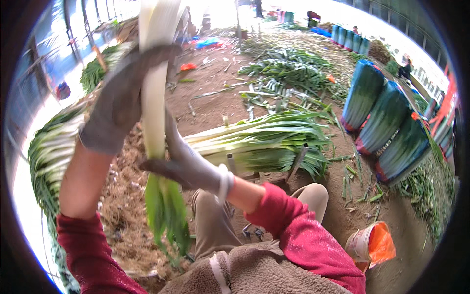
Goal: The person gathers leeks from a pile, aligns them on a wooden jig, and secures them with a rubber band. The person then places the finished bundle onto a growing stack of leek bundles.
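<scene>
Both my hands, in grey work gloves, are closed round a leek held upside down in front of me. Its thick white stalk (154, 110) points up, blurred at the top edge, and its green leaves hang down over brown debris. My left hand (117, 95) wraps the upper stalk. Lower down, my right hand (188, 161) grips where white turns to green. Beyond my knees, a pile of trimmed leeks (254, 139) lies sideways on a low metal stand with upright posts (296, 161).
Untrimmed leeks (58, 152) are heaped along the left, beside dry root scraps (125, 210). Several wrapped leek bundles (387, 120) stand at the right. A bucket with an orange lining (360, 245) tilts near my right knee. Cut leaves (289, 68) litter the soil ahead.
</scene>
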`<action>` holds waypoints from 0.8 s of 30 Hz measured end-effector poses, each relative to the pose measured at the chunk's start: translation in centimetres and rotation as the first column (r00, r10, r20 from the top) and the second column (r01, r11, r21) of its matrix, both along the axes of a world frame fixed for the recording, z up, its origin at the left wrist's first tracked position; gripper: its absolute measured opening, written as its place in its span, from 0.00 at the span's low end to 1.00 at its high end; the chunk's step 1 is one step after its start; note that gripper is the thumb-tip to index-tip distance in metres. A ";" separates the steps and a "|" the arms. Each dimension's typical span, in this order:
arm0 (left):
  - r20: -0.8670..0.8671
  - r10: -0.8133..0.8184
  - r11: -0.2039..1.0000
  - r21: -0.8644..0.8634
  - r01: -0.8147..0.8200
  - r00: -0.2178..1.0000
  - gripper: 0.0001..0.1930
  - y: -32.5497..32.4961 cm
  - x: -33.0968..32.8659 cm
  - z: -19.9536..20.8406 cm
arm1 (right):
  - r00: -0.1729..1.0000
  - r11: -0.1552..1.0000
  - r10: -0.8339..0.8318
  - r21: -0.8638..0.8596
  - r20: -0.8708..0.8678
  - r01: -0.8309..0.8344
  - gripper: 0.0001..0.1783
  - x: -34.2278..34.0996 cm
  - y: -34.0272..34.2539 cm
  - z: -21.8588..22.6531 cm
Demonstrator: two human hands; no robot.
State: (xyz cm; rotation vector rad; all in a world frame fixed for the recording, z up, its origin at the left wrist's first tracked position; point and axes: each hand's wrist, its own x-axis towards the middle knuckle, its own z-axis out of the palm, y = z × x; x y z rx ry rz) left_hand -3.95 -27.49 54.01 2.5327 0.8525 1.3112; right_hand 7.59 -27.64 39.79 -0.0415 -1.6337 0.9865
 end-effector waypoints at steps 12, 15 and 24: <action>-0.494 0.408 0.847 0.519 -0.115 0.768 0.24 -2.2 -2.0 4.5 | 0.963 0.903 -0.268 0.359 0.040 0.237 0.52 4.1 7.2 16.6; -0.509 0.426 0.869 0.461 -0.181 0.748 0.25 -1.0 -3.0 2.9 | 0.731 0.700 -0.641 0.569 0.234 0.432 0.51 8.0 8.9 16.4; 0.095 0.181 0.689 -0.722 -0.058 0.979 0.29 10.4 -6.0 -14.5 | 0.046 0.084 -0.996 0.992 0.080 0.097 0.50 16.4 20.0 6.9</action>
